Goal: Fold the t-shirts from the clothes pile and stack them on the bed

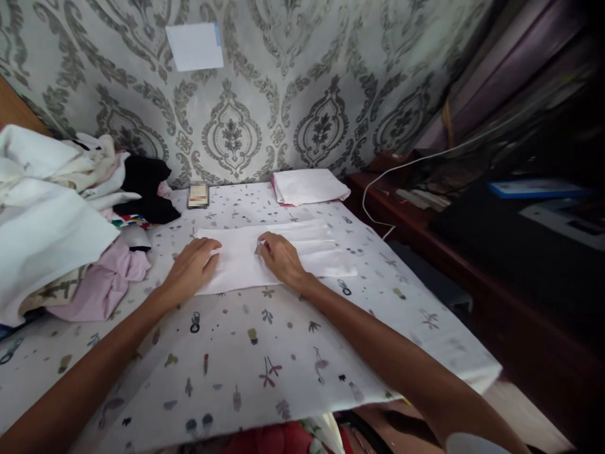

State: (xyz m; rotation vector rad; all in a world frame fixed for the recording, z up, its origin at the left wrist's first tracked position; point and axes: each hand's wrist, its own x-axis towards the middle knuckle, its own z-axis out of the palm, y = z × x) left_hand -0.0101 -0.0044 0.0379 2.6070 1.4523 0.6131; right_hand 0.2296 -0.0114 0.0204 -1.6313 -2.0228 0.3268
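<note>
Open patterned sheet (227, 372) in front of white cloth (236, 271), clothes heap (57, 214) blocking left, folded stack (309, 186) blocking back right

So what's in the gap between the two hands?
In the head view, a smooth-looking stretch of the white cloth lies between the left hand and the right hand. Nothing else shows on it there.

Mounted on my head, the sole camera faces forward and down, viewing my left hand (193, 265) and right hand (281, 257) nearby over the tabletop (283, 321), patterned wall (278, 82) beyond.
</note>
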